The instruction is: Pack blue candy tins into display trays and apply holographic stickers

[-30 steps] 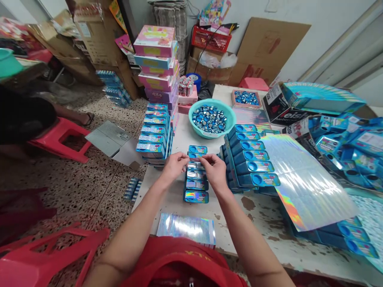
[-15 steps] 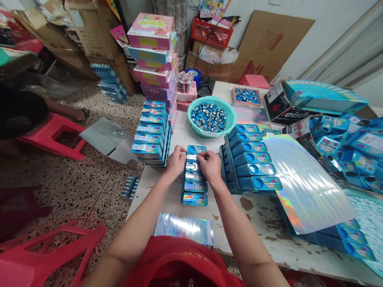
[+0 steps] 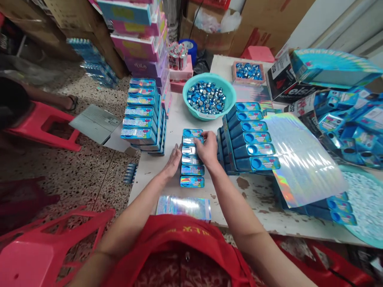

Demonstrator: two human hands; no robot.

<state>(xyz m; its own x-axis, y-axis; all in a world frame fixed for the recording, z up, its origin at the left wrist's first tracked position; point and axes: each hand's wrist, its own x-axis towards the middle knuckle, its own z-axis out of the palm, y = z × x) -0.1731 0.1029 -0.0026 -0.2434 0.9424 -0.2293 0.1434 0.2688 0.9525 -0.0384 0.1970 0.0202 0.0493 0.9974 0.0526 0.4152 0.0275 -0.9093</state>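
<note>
A column of several blue packs [image 3: 192,170] lies on the white table between my hands, most with a shiny strip across the top. My right hand [image 3: 208,147] bends over the upper packs, thumb and fingers at the second one; what it pinches there, if anything, is hidden. Along the column's left side, my left hand [image 3: 174,160] is on edge with its fingers extended, holding nothing. Stacks of similar packs stand to the left [image 3: 139,122] and to the right [image 3: 254,138]. Nearest me is a silvery holographic stack of sheets [image 3: 184,207].
A turquoise basin [image 3: 187,107] holds metallic caps behind the column. A small pink box [image 3: 249,81] also has caps. A holographic sheet [image 3: 308,159] rests at the right. Tall colourful boxes [image 3: 143,50] rise at the back left. A person's leg shows by a red stool [image 3: 56,127].
The view has tilted downward. My left hand has come off the column's top and opened beside it. My right hand stays at the upper packs.
</note>
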